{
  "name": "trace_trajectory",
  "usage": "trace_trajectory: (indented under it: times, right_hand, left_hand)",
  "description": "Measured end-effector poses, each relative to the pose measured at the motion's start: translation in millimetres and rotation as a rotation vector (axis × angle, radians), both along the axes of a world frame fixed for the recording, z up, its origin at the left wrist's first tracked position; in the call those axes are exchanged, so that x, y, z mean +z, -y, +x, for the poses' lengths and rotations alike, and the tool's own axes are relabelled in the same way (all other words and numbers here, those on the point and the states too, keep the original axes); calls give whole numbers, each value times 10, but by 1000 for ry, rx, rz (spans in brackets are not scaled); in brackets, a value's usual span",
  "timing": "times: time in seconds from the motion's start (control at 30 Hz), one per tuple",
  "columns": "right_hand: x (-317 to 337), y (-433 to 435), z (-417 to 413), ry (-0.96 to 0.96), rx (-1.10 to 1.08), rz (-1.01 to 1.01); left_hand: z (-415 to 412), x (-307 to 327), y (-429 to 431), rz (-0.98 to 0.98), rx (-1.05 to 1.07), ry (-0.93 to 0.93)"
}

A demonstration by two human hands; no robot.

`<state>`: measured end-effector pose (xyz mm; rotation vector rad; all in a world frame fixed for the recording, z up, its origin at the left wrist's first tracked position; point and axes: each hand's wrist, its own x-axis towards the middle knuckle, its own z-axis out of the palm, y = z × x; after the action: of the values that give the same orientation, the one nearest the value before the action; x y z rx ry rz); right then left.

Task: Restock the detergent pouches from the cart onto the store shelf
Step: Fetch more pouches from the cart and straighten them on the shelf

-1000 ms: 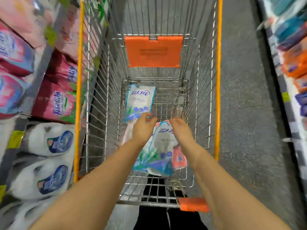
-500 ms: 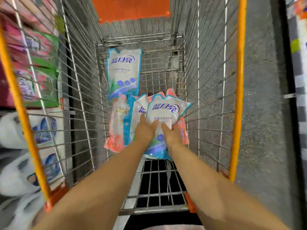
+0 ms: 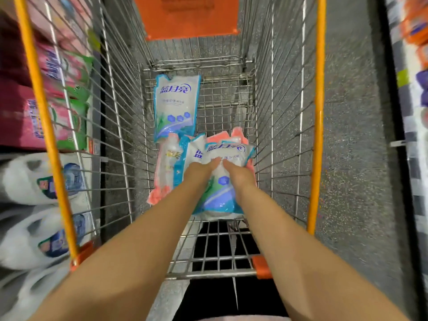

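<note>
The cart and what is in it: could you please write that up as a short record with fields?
cart: wire cart with orange rails
held pouch: blue and white pouch, top of the pile
left hand: gripping its left side
right hand: gripping its right side
under it: another blue pouch, pink pouches
apart: single blue pouch, lying flat farther in
shelf: stocked shelf left of the cart

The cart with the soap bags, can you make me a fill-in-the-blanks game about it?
1. Both hands, left hand and right hand, rest on a blue and white pouch inside the ____.
2. The flap at the cart's far end is coloured ____.
3. The lone pouch lying farther away is white and ____.
4. The cart's top rails are coloured ____.

Missing words: cart; orange; blue; yellow
</note>
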<state>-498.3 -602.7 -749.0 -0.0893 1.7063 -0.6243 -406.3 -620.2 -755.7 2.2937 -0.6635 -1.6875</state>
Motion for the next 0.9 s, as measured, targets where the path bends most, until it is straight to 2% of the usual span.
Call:
trace_trajectory:
  times: [0.1, 0.2, 0.37, 0.53, 0.63, 0.73, 0.9]
  right_hand:
    - [161, -9, -41, -1, 33, -79]
    - [450, 42, -81, 19, 52, -188]
    - [1068, 186, -176, 120, 59, -352]
    - [1886, 295, -364, 344, 115, -513]
    - [2520, 297, -367, 467, 247, -651]
    - [3208, 239, -282, 644, 462, -757]
    - [4267, -19, 176, 680, 684, -1102]
  left_hand:
    - [-9, 200, -29, -88, 117, -54]
    - [-9, 448, -17, -157, 255, -190]
    - [-32, 1119, 90, -348, 273, -331]
    - [-7, 1972, -34, -649, 304, -286]
    - [38, 2630, -195, -842, 345, -263]
    - [202, 3277, -421, -1056, 338, -152]
    - [592, 4294, -891, -1356, 311, -14]
